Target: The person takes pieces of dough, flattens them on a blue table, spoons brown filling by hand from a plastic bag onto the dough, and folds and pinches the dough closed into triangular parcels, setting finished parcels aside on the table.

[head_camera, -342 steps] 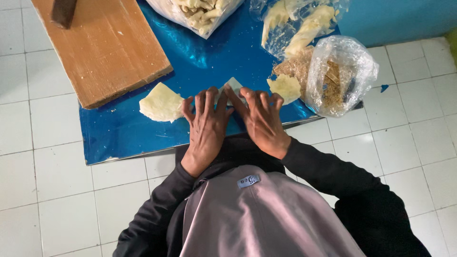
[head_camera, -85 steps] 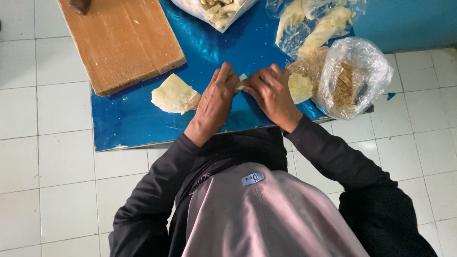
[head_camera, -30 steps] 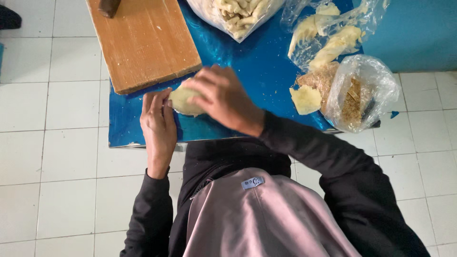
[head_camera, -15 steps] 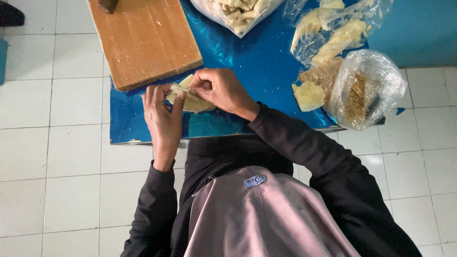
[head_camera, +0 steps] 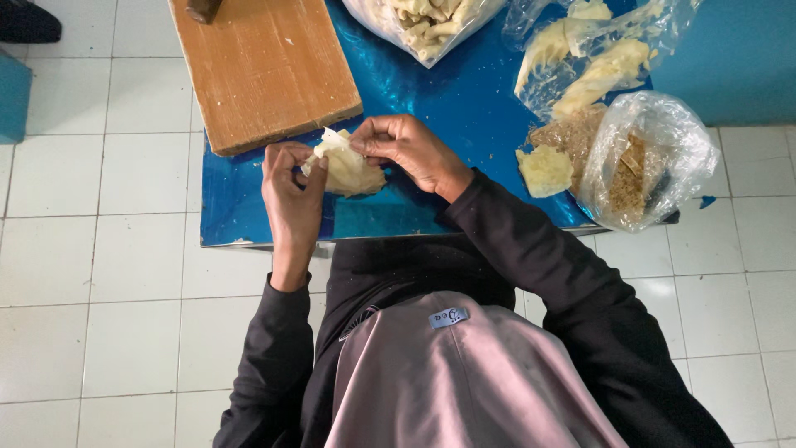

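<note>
Far left, the thick rectangular wooden board (head_camera: 265, 70) lies on the shiny blue sheet (head_camera: 448, 99), its near edge just beyond the hands. Left hand (head_camera: 290, 178) now: it has lifted off the sheet, where a second ago it lay flat beside the work, and its thumb and fingers are pinching the left edge of the pale yellow thin dough sheet (head_camera: 344, 170). The dough sheet is up between the two hands, just above the blue sheet and near the board's near right corner, crumpled and partly folded rather than lying flat as it did a second ago.

Right hand (head_camera: 406, 149) next: half a second back it was cupped over the dough, and now it has drawn slightly right, fingertips pressed together on the top right edge of the dough sheet, pinching a flap. Both hands grip the same piece, close together, almost touching.

Further right, a small pale yellow dough piece (head_camera: 545, 170) rests on the blue sheet, well apart from the hands, in the same spot as before. Just beside it stands the crinkled clear plastic bag of brown crumbs (head_camera: 643, 162), and far of that a clear plastic bag of pale dough strips (head_camera: 593, 50). At the far edge, centre, a clear plastic bag of rolled pale pieces (head_camera: 423, 25) sits unmoved.
</note>
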A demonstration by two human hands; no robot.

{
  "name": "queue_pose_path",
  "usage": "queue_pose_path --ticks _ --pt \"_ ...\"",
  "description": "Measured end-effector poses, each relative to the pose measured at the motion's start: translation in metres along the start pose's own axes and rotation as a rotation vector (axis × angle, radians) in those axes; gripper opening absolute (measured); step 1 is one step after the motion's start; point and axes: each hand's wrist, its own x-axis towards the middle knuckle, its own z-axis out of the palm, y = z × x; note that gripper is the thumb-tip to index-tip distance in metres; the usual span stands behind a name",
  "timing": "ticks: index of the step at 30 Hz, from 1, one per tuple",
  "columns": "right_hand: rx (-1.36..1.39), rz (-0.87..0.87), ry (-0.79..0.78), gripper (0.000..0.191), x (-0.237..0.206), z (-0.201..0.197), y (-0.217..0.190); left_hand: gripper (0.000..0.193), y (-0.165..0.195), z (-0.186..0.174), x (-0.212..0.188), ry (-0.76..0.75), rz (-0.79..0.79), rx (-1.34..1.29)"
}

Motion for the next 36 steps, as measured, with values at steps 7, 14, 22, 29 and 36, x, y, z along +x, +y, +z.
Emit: queue_pose_path --ticks 7,14,22,29,36 --pt "-0.071 0.009 0.034 0.012 -0.002 0.006 -0.001 0.017 0.002 0.005 0.002 0.033 0.051 0.090" --pt "0.262 0.088 0.086 0.008 -0.003 -0.013 0.014 0.014 -0.002 0.001 0.002 0.036 0.058 0.112" --pt "0.473 -0.074 0.237 0.011 -0.049 -0.062 -0.018 0.019 0.010 -0.006 -0.002 0.038 -0.021 0.097" --pt "-1.225 -0.514 0.467 0.012 -0.119 -0.024 -0.044 0.038 0.044 0.005 -0.019 0.184 0.392 0.435" --pt "-1.239 -0.460 0.259 0.034 -0.138 -0.005 -0.034 0.038 0.057 0.047 -0.043 -0.310 0.497 0.317"
